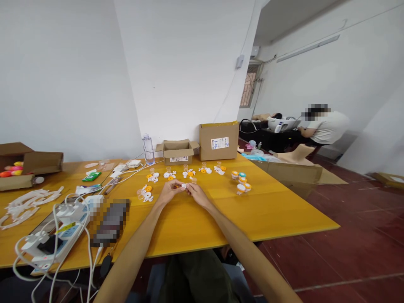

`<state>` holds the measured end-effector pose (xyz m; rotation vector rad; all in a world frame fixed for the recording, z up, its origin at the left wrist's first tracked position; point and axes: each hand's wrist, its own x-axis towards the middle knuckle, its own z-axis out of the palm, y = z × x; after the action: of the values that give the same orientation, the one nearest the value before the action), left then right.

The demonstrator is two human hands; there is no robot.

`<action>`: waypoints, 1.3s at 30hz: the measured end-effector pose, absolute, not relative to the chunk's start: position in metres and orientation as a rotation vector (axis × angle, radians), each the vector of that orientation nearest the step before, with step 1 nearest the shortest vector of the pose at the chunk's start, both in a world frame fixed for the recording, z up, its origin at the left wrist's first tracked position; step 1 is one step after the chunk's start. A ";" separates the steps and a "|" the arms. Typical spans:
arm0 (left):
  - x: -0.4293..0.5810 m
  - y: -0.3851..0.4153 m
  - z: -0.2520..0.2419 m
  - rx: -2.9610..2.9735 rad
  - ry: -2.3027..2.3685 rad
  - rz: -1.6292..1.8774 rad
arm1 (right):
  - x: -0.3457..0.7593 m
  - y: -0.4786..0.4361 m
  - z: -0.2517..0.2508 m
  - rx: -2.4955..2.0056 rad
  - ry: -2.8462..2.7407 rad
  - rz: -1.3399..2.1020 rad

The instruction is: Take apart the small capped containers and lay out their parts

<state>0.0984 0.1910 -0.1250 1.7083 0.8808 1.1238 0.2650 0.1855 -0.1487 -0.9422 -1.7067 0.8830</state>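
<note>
Above the yellow table [268, 210], my left hand [169, 192] and my right hand [196, 194] meet with fingers pinched on a small white plastic piece [184, 186] that has dark marks or holes. A bit of orange shows by the left fingers; its shape is hidden. Just behind the right hand stands a small clear cup [193, 180], partly covered. Little piles of white and orange plastic parts [188, 173] lie beyond my hands, each with a clear cup. Another such pile [147, 194] is left of my left hand. Small clear jars with orange, white and teal lids [241, 180] stand to the right.
An open small carton [178, 152] and a larger closed carton [219, 141] stand against the wall. At left are a power strip [63, 240] with tangled cables, a phone [112, 222] and a box of colourful things [31, 166]. A clear bottle [148, 149] stands behind. Another person [328, 126] sits far right.
</note>
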 end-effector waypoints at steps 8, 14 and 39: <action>0.096 0.193 -0.126 1.752 0.889 1.128 | 0.265 0.184 -0.147 -0.949 -1.676 0.928; 0.100 0.192 -0.125 1.943 0.974 1.187 | 0.265 0.182 -0.145 -0.950 -1.633 0.950; 0.104 0.188 -0.134 2.277 1.315 1.249 | 0.271 0.187 -0.148 -0.949 -1.370 0.912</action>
<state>0.1045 0.1880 -0.1338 2.2766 1.3153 1.2489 0.2708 0.1868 -0.1478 -0.9490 -1.3697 0.9116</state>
